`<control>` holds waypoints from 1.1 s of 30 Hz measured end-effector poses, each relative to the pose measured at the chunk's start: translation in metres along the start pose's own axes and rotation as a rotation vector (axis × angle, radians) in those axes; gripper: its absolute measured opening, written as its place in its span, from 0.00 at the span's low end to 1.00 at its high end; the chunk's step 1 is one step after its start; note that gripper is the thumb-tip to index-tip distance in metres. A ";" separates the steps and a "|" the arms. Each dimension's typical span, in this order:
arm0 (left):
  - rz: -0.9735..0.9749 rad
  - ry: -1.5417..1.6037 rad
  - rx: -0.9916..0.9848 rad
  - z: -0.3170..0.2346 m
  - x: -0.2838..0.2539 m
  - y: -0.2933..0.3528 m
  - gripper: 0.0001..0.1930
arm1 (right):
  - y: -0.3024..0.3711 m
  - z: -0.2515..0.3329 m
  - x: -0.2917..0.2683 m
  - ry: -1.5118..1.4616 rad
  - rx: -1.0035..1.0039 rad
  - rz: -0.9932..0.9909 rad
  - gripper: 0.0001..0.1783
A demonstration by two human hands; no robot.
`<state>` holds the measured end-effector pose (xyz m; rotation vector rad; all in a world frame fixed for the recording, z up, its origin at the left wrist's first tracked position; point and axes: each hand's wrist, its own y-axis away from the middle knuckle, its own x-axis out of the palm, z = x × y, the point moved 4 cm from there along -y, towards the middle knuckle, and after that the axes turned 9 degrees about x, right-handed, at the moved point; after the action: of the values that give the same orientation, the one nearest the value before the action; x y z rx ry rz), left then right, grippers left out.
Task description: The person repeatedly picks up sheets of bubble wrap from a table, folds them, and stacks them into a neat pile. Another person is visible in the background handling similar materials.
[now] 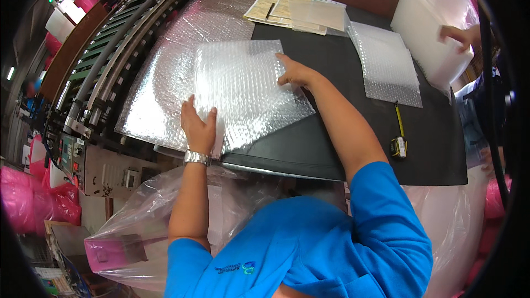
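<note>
A clear bubble wrap sheet lies in front of me, over a larger bubble wrap layer on the black tabletop. My left hand, with a metal watch at the wrist, rests by the sheet's lower left edge, its thumb and fingers spread. At the sheet's right edge is my right hand, touching the wrap with thumb and forefinger apart; its other fingers are partly hidden. Neither hand visibly grips anything.
Bubble wrap pieces and a yellow tape measure lie on the right. Papers are at the back. A roller machine borders the left. Another person's hand is beside a tall stack of translucent sheets.
</note>
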<state>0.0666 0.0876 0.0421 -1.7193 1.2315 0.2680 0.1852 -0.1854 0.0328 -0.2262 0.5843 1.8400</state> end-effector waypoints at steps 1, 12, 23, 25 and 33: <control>-0.067 0.080 -0.062 0.000 -0.001 -0.003 0.34 | 0.008 -0.001 0.003 0.032 -0.047 0.052 0.52; 0.068 1.171 -0.729 -0.016 0.007 0.022 0.44 | 0.069 -0.027 -0.001 -0.691 0.157 0.165 0.48; 0.010 1.055 0.071 -0.092 -0.062 -0.018 0.41 | 0.161 0.035 -0.053 -0.684 -0.543 -0.091 0.45; 0.078 1.090 -0.007 -0.085 -0.043 -0.017 0.50 | 0.159 0.014 -0.054 -0.631 -0.439 -0.052 0.46; 0.081 1.076 -0.166 -0.054 0.004 0.001 0.44 | 0.135 -0.027 -0.030 -0.698 -0.283 -0.124 0.40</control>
<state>0.0502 0.0423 0.0663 -2.0107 2.0703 -0.6182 0.0672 -0.2561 0.0607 0.1919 -0.1723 1.7284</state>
